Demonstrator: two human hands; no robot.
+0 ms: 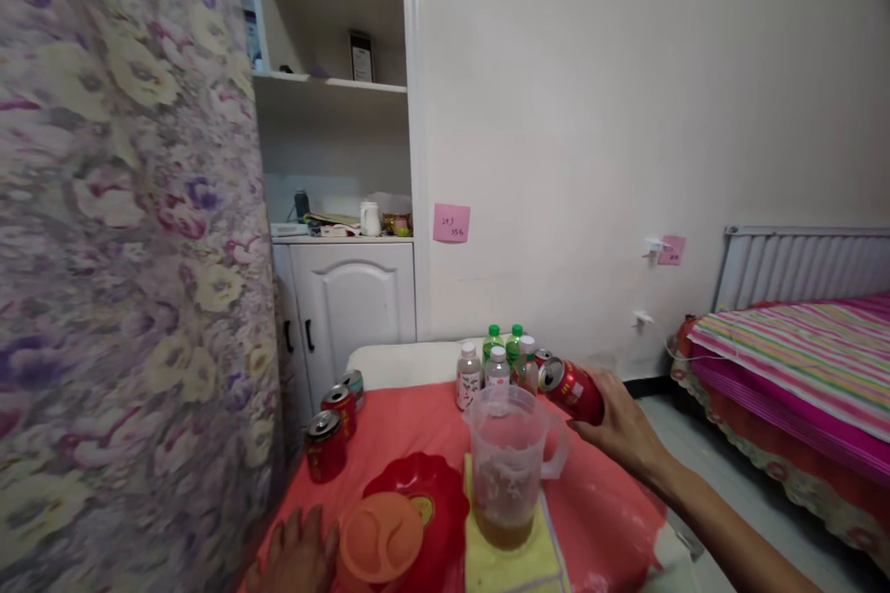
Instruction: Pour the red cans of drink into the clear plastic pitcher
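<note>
My right hand point(621, 427) is wrapped round a red drink can point(570, 388), tilted with its open top towards a clear plastic jug point(510, 466). The jug stands on a yellow cloth point(515, 568) and holds a little brownish liquid at the bottom. My left hand point(298, 555) lies flat on the red tablecloth point(407, 426) at the near left, fingers stretched out, beside an orange lid point(381, 536) resting on a red plate point(438, 493).
Several small bottles point(497, 364) with green and white caps stand behind the jug. Three cans point(335, 423) sit at the table's left edge. A floral curtain point(125, 250) hangs at left, a white cupboard point(348, 296) behind, a bed point(799, 352) at right.
</note>
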